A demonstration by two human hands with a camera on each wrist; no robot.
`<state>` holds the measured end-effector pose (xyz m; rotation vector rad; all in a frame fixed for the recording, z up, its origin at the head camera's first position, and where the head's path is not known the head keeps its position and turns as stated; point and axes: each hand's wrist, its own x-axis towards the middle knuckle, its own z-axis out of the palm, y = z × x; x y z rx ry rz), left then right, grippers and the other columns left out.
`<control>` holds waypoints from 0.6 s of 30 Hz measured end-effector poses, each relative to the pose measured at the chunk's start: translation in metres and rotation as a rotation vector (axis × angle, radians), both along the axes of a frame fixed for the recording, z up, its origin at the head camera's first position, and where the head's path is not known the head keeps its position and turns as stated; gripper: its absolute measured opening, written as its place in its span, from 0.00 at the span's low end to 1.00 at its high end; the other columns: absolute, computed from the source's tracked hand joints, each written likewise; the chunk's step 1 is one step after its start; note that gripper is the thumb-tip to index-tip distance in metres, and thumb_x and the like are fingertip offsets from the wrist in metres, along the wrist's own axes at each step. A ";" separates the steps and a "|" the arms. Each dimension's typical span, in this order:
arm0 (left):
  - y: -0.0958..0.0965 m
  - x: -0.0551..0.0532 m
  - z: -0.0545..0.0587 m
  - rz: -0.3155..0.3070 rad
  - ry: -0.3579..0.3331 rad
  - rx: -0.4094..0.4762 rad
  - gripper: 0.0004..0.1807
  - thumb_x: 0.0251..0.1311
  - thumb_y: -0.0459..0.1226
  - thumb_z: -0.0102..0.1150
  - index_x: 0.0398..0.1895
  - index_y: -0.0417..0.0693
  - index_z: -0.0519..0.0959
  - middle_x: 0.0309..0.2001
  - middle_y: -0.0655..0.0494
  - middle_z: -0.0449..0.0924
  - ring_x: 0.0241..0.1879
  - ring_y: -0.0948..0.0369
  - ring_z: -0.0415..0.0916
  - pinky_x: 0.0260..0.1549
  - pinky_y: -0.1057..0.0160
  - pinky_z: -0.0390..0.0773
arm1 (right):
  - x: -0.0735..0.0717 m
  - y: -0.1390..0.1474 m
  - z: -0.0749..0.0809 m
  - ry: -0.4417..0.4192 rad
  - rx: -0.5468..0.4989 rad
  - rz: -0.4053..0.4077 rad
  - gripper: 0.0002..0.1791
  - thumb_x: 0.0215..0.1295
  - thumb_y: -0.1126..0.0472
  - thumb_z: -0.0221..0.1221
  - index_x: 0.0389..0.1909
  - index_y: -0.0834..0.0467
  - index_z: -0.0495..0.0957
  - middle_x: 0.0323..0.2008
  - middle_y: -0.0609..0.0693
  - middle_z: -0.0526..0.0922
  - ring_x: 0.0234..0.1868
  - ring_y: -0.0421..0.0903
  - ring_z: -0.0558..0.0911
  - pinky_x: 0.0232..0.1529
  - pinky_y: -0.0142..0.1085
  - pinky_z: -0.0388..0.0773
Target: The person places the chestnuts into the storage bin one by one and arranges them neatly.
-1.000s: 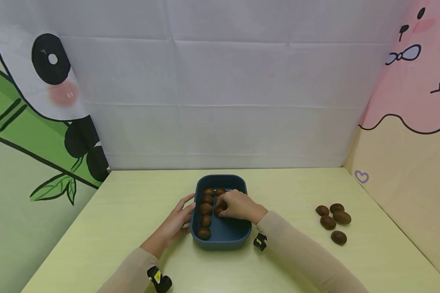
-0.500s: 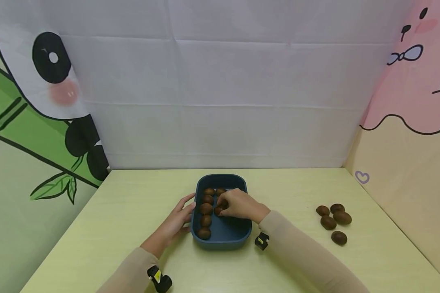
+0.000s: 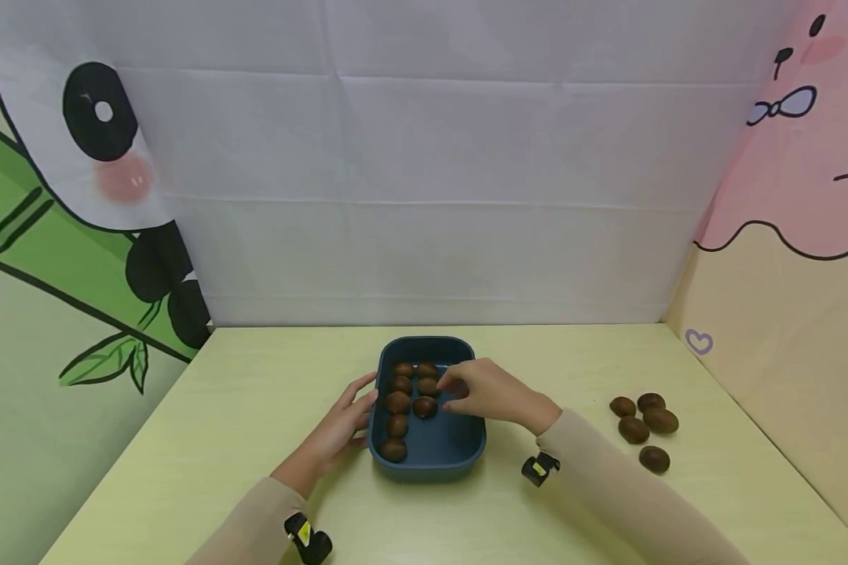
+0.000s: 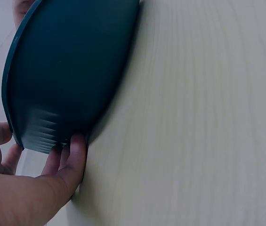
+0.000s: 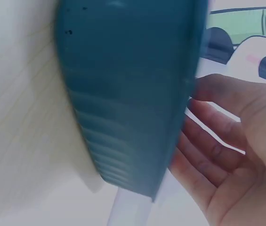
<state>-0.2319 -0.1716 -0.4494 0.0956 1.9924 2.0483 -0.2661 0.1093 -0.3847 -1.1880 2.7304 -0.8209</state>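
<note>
A blue tray (image 3: 441, 449) on the worktop (image 3: 275, 369) holds eight visible brown egg-shaped pieces (image 3: 397, 402); five more lie well to its right. Right hand (image 3: 493, 391) hovers over it, fingers released; left hand's (image 3: 341, 424) relaxed fingers touch its side.

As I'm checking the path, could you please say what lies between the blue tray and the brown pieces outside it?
The head view shows the right hand, its sleeve and black wrist camera there; otherwise bare tabletop.

Right hand (image 3: 495, 390) covers part of the right edge of the blue box (image 3: 427, 474). Wrist views: box walls hide the brown egg-shaped pieces (image 3: 425, 406) inside. Head view: near edge of table (image 3: 735, 502), both sleeves (image 3: 622, 480) cut off.
</note>
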 end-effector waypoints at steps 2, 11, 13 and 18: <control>0.000 0.000 0.000 0.003 -0.001 0.005 0.31 0.78 0.49 0.45 0.79 0.60 0.51 0.64 0.36 0.72 0.59 0.49 0.76 0.49 0.50 0.77 | 0.004 0.006 0.004 -0.002 -0.007 -0.011 0.14 0.64 0.61 0.68 0.49 0.57 0.84 0.44 0.47 0.85 0.39 0.39 0.82 0.39 0.33 0.79; -0.001 0.002 0.001 -0.003 0.001 -0.015 0.32 0.78 0.51 0.45 0.79 0.61 0.51 0.66 0.36 0.70 0.62 0.46 0.73 0.53 0.47 0.75 | 0.017 0.051 0.011 -0.004 0.000 -0.062 0.14 0.65 0.61 0.68 0.50 0.57 0.82 0.46 0.48 0.84 0.43 0.48 0.84 0.42 0.36 0.80; 0.000 0.002 0.001 -0.003 0.000 -0.015 0.32 0.77 0.52 0.46 0.79 0.61 0.51 0.66 0.37 0.70 0.63 0.46 0.72 0.53 0.46 0.74 | 0.019 0.063 0.010 -0.003 0.007 -0.082 0.14 0.64 0.61 0.68 0.50 0.56 0.82 0.46 0.46 0.84 0.43 0.47 0.84 0.43 0.37 0.80; 0.001 0.002 0.001 0.005 0.001 -0.017 0.32 0.77 0.52 0.46 0.79 0.61 0.52 0.66 0.37 0.70 0.63 0.45 0.72 0.54 0.46 0.74 | 0.026 0.097 0.006 0.001 0.028 -0.093 0.14 0.64 0.60 0.68 0.50 0.54 0.82 0.44 0.42 0.84 0.43 0.46 0.84 0.46 0.44 0.80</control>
